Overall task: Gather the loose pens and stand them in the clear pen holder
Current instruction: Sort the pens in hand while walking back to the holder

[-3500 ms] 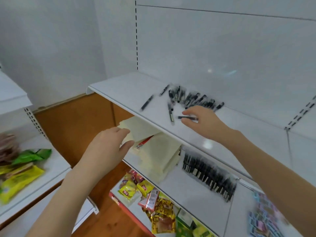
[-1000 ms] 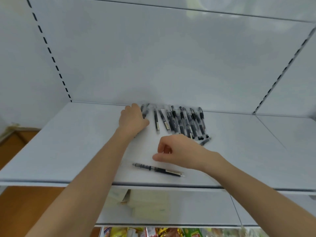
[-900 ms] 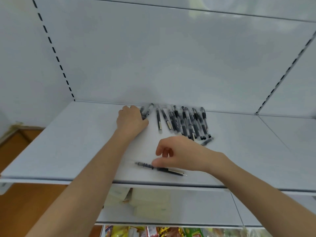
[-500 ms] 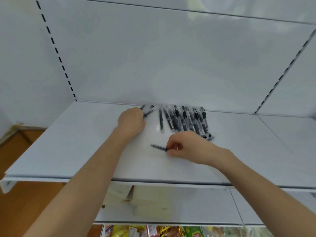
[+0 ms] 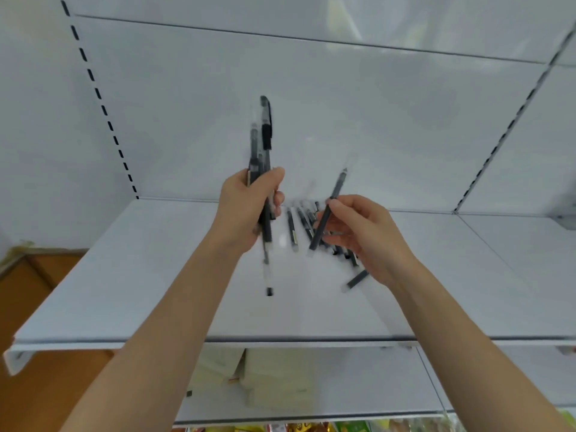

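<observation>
The white metal shelf [image 5: 124, 291] carries a row of loose black pens [image 5: 292, 227] near its back edge, partly hidden behind both hands. Above the shelf, the left hand [image 5: 243, 213] is wrapped around a bundle of black pens with clear barrels [image 5: 264, 138]. Its fingers and thumb curl tight, and the bundle stands upright but is too blurred to count. The right hand [image 5: 367, 235] pinches 1 slim black pen [image 5: 337, 188] between thumb and fingertips. That pen is tilted, its upper end leaning right, and the remaining fingers are loosely spread.
</observation>
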The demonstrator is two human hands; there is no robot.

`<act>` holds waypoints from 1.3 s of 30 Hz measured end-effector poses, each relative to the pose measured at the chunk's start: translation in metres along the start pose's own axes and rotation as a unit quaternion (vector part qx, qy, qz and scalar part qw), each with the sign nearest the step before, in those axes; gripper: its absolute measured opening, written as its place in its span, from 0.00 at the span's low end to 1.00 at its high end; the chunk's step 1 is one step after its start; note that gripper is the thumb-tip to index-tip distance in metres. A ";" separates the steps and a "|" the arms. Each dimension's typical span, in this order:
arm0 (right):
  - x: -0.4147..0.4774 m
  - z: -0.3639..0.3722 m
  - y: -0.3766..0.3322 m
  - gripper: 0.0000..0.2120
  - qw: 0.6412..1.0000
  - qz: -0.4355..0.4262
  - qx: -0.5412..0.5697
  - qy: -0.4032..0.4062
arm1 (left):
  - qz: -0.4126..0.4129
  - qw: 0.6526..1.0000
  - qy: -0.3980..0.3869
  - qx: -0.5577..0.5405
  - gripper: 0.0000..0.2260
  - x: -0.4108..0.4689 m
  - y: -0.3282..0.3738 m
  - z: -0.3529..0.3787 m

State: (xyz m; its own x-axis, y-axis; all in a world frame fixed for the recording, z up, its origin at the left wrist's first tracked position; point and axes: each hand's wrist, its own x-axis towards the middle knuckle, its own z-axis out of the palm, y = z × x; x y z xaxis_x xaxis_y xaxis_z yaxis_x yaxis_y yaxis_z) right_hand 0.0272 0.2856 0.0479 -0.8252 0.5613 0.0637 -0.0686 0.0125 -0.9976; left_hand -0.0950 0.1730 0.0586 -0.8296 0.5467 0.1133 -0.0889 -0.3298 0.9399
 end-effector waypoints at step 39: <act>-0.217 -0.393 -0.053 0.04 0.970 -0.077 -0.097 0.211 | -0.068 0.957 -0.279 -0.044 0.04 -0.220 -0.129 0.414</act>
State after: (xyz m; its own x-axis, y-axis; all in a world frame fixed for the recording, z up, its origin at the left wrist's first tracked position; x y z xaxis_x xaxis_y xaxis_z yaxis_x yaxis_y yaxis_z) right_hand 0.4298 0.4881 0.0754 -0.5076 0.8285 0.2364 -0.0332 0.2554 -0.9663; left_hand 0.3275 0.4135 0.0463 -0.3858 0.9068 0.1698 -0.2420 -0.2771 0.9299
